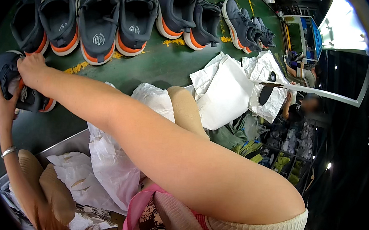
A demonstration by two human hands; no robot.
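Green worktop with worn yellow markings; factory floor beyond at right, where another person sits among bins of dark and yellow-green parts.

Row of grey sneakers with orange soles along the far edge, toes pointing away, openings up. Round pale labels show on two insoles.

One grey sneaker lies apart, at the near left edge of the worktop. Both hands are on it. Right hand reaches across the body, arm stretched leftward, grip closed over the shoe's upper side. Left hand, silver bracelet at the wrist, cups it from below; fingers mostly hidden behind the shoe, seemingly closed on it. Shoe's long axis runs roughly down the picture, tilted rightward at its lower end. Left hand is nearer by reach.

White tissue paper is heaped crumpled in front of the person; flat white sheets lie to the right, a black insole on them.
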